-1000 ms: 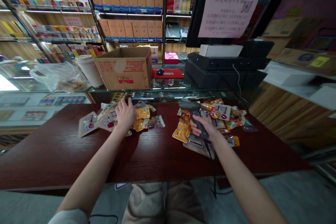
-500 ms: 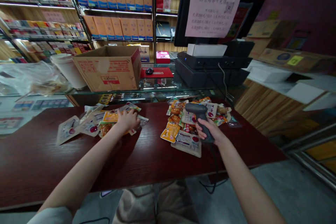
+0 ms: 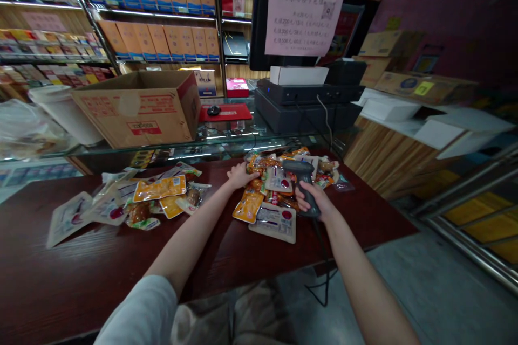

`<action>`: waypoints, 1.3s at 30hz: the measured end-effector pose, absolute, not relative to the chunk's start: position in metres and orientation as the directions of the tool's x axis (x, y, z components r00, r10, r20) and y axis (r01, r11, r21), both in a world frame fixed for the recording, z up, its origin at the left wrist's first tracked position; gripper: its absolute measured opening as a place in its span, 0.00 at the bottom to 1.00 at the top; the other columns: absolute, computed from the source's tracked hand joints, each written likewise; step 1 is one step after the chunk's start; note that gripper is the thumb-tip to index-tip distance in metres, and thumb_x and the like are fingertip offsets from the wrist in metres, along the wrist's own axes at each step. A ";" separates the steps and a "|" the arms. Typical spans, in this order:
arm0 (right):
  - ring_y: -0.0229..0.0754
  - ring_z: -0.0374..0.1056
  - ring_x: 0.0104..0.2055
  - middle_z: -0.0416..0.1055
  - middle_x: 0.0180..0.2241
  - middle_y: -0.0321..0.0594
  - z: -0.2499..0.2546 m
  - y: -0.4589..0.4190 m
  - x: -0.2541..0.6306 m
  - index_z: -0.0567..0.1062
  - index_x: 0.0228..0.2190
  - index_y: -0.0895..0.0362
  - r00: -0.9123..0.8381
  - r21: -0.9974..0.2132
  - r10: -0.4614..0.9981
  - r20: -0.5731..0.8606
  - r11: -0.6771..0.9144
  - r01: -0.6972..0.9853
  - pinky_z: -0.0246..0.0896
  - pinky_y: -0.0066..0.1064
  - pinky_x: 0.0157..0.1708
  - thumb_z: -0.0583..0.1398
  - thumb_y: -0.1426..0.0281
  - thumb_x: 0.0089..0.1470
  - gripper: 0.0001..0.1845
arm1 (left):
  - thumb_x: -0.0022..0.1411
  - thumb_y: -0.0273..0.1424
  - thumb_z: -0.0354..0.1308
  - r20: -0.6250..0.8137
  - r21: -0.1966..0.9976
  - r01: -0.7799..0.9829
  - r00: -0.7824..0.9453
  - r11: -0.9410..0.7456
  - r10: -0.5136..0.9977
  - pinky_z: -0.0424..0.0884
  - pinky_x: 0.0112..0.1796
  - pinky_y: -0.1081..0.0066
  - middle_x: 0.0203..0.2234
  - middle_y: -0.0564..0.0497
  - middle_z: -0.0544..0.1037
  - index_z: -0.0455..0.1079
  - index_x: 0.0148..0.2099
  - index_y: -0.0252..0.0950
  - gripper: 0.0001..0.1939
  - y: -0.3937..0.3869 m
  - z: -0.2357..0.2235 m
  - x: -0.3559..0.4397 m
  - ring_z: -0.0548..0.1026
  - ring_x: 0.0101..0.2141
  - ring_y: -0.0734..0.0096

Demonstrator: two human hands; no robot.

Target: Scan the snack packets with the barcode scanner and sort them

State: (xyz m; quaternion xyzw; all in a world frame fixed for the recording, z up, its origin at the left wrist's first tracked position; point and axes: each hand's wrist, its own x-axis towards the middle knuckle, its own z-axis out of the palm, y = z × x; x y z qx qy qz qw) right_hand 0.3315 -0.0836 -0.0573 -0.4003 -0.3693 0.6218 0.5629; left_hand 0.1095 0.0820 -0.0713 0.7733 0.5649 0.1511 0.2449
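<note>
My right hand (image 3: 318, 200) is wrapped round the handle of a dark grey barcode scanner (image 3: 301, 170), whose head points left over the right-hand pile of packaged snacks (image 3: 279, 180). At the left edge of that pile is my left hand (image 3: 242, 176), thumb and fingers apart, its fingertips at the packets. An orange snack packet (image 3: 247, 206) and a pale vacuum-sealed packet (image 3: 274, 222) lie at the near side of this pile. Farther left, a second group of packets has an orange packet (image 3: 159, 188) on top and a pale packet (image 3: 69, 219) at its outer end.
Both piles lie on a dark red wooden table (image 3: 170, 269). Behind it, a glass counter carries an open cardboard box (image 3: 137, 113), a white cup (image 3: 67, 113), a mouse (image 3: 213, 110) and a black cash register (image 3: 307, 102). The scanner's cable (image 3: 322, 248) hangs over the table's front edge.
My left hand has left the left-hand group of packets and moved right to the other pile. An orange packet now shows on the left group. The view has turned slightly right.
</note>
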 end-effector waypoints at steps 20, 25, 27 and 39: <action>0.27 0.50 0.11 0.62 0.19 0.24 -0.025 -0.065 0.257 0.67 0.40 0.55 -0.323 -0.926 0.944 -0.069 -0.181 -0.332 0.48 0.21 0.12 0.66 0.58 0.52 0.20 | 0.45 0.37 0.70 0.175 0.978 0.092 0.140 -0.189 0.975 0.73 0.30 0.72 0.30 0.60 0.69 0.52 0.42 0.41 0.31 0.043 -0.031 -0.036 0.73 0.27 0.76; 0.27 0.49 0.12 0.61 0.19 0.23 -0.032 -0.042 0.221 0.68 0.43 0.56 -0.430 -0.911 0.899 -0.087 -0.247 -0.331 0.48 0.22 0.12 0.66 0.58 0.51 0.22 | 0.46 0.34 0.69 0.321 0.931 0.197 -0.048 -0.306 0.946 0.67 0.31 0.74 0.29 0.60 0.65 0.56 0.40 0.39 0.26 0.037 -0.047 -0.058 0.68 0.28 0.78; 0.27 0.49 0.12 0.62 0.20 0.24 -0.037 -0.038 0.213 0.68 0.44 0.56 -0.454 -0.904 0.885 -0.099 -0.271 -0.331 0.48 0.22 0.12 0.66 0.58 0.52 0.22 | 0.47 0.34 0.69 0.322 0.933 0.194 -0.076 -0.302 0.944 0.67 0.33 0.73 0.31 0.58 0.66 0.56 0.41 0.39 0.26 0.037 -0.053 -0.063 0.69 0.30 0.76; 0.27 0.51 0.12 0.61 0.20 0.23 -0.051 -0.043 0.209 0.68 0.41 0.55 -0.501 -0.870 0.858 -0.118 -0.332 -0.364 0.55 0.23 0.15 0.64 0.57 0.55 0.18 | 0.49 0.34 0.65 0.293 0.948 0.139 -0.025 -0.287 0.956 0.69 0.36 0.70 0.32 0.57 0.67 0.54 0.42 0.39 0.24 0.035 -0.062 -0.066 0.71 0.32 0.73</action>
